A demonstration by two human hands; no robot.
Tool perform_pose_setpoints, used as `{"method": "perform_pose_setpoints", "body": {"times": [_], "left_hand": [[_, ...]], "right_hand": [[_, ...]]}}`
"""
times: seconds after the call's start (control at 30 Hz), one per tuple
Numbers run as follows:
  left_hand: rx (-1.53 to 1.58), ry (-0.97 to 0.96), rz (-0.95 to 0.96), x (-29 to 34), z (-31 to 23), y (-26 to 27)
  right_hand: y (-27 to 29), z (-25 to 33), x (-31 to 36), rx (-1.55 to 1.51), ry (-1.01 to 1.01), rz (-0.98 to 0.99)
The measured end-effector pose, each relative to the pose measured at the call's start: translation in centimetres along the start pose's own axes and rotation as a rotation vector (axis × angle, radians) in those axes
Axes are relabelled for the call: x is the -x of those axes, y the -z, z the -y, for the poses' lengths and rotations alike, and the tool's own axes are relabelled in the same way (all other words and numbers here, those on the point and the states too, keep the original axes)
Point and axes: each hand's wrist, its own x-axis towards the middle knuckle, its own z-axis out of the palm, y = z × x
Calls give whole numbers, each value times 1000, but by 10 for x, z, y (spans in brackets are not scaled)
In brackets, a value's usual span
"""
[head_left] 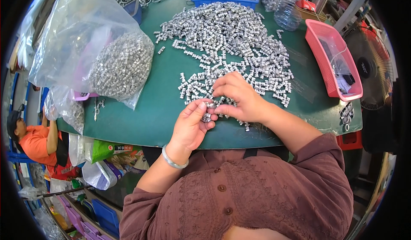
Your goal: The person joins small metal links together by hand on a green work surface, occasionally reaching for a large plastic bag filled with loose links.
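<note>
Green worktop [165, 77], head view: I note a broad heap of small silvery metal pieces [227, 30] at its middle, spreading toward the near edge. Left hand [190, 124]: fingers curled, a metal piece [209, 105] pinched at thumb and forefinger, more pieces [206, 118] lower among the fingers. Right hand [242, 101]: thumb and fingers bent toward that piece from the right; I cannot tell whether they grip it. A filled clear bag [122, 69] stands left, a pink basket [321, 64] right.

Risks, in my judgement: pieces cupped loosely in the left hand could slip out if its fingers open; near-edge strays could be swept off by a forearm; the bag could spill if knocked.

Obscured: the fingers cover the piece's shape and joints; the right hand hides part of the heap; a far blue tray [203, 2] is cut off above.
</note>
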Motion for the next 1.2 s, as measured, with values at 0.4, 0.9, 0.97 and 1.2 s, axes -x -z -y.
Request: {"method": "perform_pose_setpoints", "body": {"times": [0.4, 0.9, 0.97, 1.2], "left_hand": [[309, 93, 179, -2, 0, 11], [67, 84, -6, 1, -3, 5], [10, 96, -53, 1, -3, 0], [-52, 77, -54, 1, 0, -3]], "right_hand": [[2, -10, 8, 444, -291, 75], [12, -5, 6, 315, -311, 204], [12, -6, 7, 318, -307, 195], [9, -6, 8, 274, -174, 111]]}}
